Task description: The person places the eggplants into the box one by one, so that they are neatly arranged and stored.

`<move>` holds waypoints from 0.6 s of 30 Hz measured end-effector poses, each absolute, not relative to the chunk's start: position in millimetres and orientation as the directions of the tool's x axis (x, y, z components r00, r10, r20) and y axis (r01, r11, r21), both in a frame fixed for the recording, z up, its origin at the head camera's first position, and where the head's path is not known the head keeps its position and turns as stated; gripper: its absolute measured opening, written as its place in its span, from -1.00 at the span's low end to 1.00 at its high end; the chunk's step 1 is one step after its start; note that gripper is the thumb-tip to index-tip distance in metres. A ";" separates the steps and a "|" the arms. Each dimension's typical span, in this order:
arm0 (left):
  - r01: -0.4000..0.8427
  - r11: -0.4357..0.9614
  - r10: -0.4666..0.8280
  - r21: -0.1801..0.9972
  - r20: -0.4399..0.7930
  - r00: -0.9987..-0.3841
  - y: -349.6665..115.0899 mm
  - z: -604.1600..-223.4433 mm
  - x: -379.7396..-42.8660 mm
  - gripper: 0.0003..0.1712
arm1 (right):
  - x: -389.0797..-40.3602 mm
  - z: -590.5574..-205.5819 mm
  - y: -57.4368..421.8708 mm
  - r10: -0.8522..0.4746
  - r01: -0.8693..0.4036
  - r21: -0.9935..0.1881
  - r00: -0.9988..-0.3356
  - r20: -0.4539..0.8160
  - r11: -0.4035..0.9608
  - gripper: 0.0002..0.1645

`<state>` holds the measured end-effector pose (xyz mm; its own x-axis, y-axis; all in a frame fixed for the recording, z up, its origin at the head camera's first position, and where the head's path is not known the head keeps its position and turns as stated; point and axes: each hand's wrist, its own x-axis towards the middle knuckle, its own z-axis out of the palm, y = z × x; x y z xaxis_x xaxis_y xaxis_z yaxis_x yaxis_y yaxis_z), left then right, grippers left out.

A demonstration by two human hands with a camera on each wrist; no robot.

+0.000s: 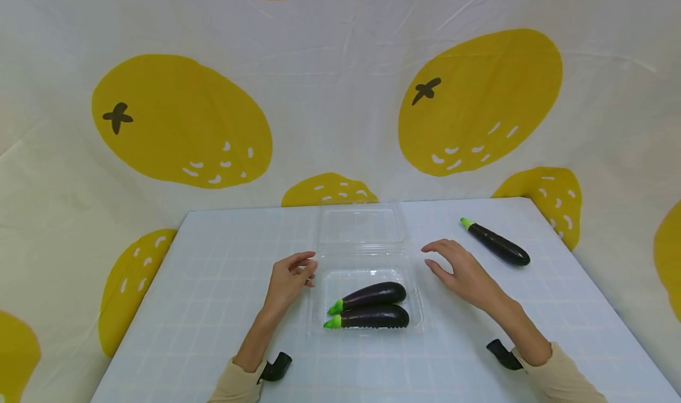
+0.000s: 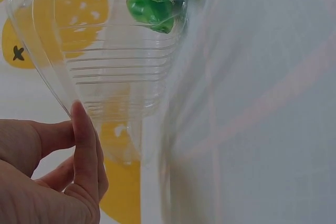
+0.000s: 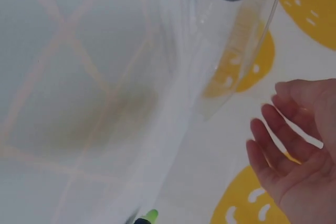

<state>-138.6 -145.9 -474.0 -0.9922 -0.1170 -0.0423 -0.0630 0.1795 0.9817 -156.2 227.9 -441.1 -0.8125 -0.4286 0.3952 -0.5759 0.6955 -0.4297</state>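
Note:
A clear plastic clamshell container lies unfolded on the table, its lid laid back toward the wall. Two dark purple eggplants, an upper one and a lower one, lie side by side in its base, green stem ends leftward. My left hand is at the base's left rim; in the left wrist view its thumb and fingers appear to pinch the edge. My right hand hovers right of the container, holding nothing, thumb and fingers apart. Beyond it, a third eggplant rests on the table.
A pale checked cloth covers the table. Behind it stands a white wall covering printed with large yellow fruit shapes. Black wrist devices, one on the left and one on the right, sit by the sleeves.

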 end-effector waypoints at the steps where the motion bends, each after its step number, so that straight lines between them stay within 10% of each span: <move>1: -0.067 0.177 -0.115 0.982 -0.047 -0.992 -146.0 -474.0 -138.5 -0.60 | -156.9 -441.3 229.4 -0.422 -0.571 -0.431 -0.815 0.397 0.698 -0.67; 18: -0.073 0.158 -0.103 0.985 -0.057 -0.993 -147.0 -474.0 -139.2 -0.62 | -172.9 -449.8 260.9 -0.341 -0.564 -0.402 -0.795 0.502 0.722 -0.69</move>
<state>-139.2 -147.0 -474.0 -0.9931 -0.1026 -0.0572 -0.0730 0.1578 0.9848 -172.9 260.9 -449.8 -0.7947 -0.3407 0.5023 -0.5635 0.7216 -0.4022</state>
